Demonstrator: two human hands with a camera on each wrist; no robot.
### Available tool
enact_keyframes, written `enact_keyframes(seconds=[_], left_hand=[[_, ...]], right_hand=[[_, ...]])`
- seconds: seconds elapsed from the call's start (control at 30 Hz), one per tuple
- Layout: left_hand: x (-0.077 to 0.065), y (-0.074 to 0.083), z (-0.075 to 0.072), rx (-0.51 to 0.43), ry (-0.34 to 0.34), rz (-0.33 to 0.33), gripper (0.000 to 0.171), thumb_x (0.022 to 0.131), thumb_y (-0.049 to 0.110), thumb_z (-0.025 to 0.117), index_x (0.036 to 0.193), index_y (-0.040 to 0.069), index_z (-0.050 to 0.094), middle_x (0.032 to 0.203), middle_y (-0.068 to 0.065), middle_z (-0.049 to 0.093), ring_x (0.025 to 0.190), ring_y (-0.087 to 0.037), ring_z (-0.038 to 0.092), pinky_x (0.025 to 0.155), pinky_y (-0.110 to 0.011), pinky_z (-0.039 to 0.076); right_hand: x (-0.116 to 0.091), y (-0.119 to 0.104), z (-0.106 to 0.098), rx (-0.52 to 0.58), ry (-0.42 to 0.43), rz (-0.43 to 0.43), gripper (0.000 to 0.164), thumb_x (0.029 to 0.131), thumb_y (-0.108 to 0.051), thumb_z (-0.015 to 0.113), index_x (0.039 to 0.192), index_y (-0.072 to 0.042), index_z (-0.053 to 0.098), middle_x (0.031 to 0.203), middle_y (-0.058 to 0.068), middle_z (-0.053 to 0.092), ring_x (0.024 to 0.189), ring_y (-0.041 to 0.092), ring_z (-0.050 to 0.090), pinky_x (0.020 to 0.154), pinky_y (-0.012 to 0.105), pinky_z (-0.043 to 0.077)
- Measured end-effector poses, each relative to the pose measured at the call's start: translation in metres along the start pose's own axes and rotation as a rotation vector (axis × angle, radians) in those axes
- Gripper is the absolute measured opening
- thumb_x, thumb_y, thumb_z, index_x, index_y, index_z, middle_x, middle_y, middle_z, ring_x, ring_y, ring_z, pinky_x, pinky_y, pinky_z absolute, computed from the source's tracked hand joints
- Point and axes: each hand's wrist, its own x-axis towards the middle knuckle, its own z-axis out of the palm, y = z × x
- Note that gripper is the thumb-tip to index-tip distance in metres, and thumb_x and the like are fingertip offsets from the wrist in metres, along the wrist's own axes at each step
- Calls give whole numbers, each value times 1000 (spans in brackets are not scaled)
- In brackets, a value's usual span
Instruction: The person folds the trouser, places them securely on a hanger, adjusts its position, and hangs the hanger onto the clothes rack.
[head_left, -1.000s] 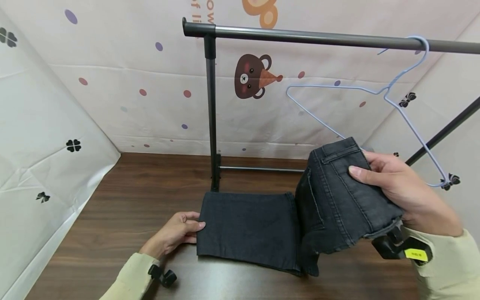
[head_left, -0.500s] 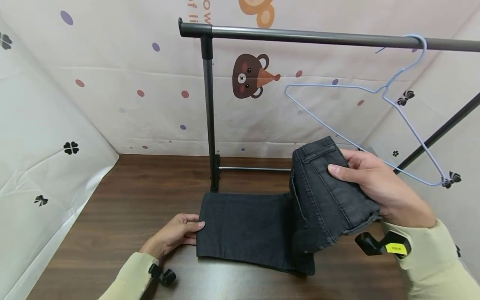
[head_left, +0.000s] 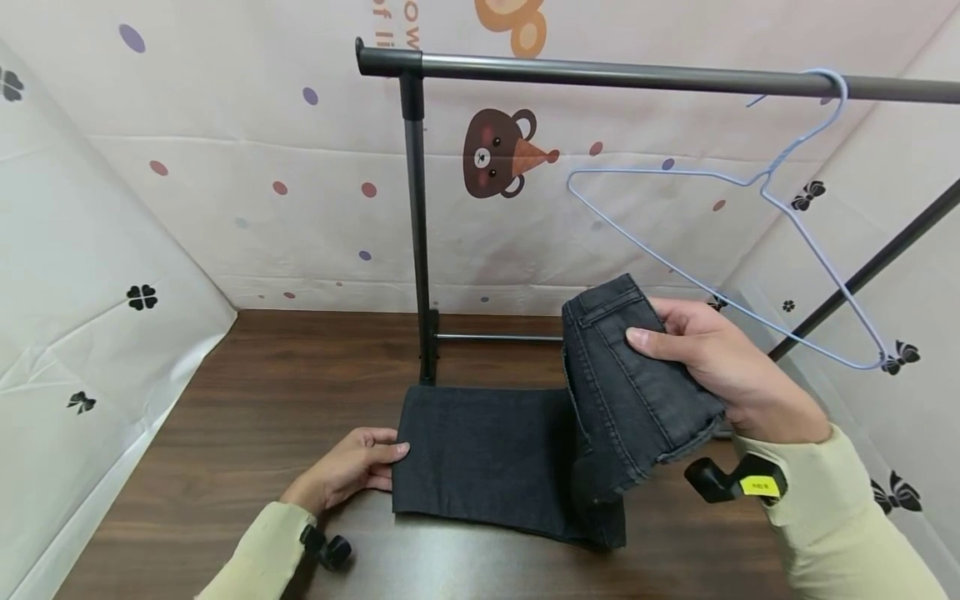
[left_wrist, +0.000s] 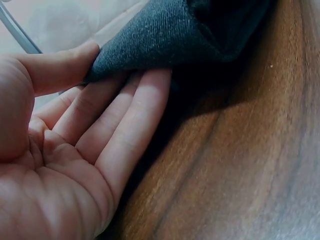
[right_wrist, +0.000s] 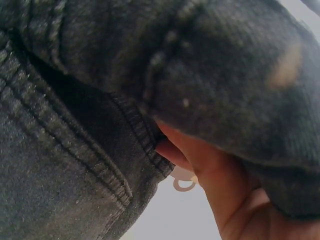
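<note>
A pair of dark grey jeans (head_left: 487, 458) lies partly folded on the wooden table, one part flat and the waist part lifted over its right side. My left hand (head_left: 348, 468) pinches the flat part's left edge; in the left wrist view the thumb lies on top of the cloth and the fingers (left_wrist: 132, 125) are beneath it. My right hand (head_left: 727, 367) grips the raised waist part, thumb on the near face and fingers behind. Close up in the right wrist view, stitched seams and a fold of the jeans (right_wrist: 65, 150) hide part of that hand.
A black garment rack (head_left: 600, 73) stands behind the jeans, its post (head_left: 417, 233) reaching the table. From its bar hangs a light blue hanger (head_left: 675, 173), whose lower wire runs just above my right hand. White printed sheets (head_left: 187, 108) enclose the back and sides.
My right hand has moved left with the waist part of the jeans, bringing it further over the flat part. The left hand stays at the left edge.
</note>
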Motion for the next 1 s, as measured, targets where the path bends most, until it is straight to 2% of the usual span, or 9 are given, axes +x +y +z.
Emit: enact_keyframes(seconds=[0.23,0.57,1.0], left_hand=[[-1,0,-2,8,4,-7,30,103,19,66,127,0,65,102,-3,81,92,-17,79,82,-37,65],[-1,-1,-1,16,20,-5,35,103,22,67,130,-1,65,104,-4,81,94,-17,79,84,-37,65],[0,-2,1,-5,-5,8,32,104,19,65,129,0,65,106,-4,80,96,-17,78,85,-37,64]], right_hand=[[5,0,7,-21,13,33,23,109,-6,50,131,-6,59,102,7,78,84,21,80,73,37,65],[15,1,15,-34,-12,47,26,110,-10,52,134,-4,55,105,7,77,87,20,80,75,37,65],[24,3,27,-60,-2,93,41,109,-14,55,144,2,44,108,9,76,90,21,79,78,38,65]])
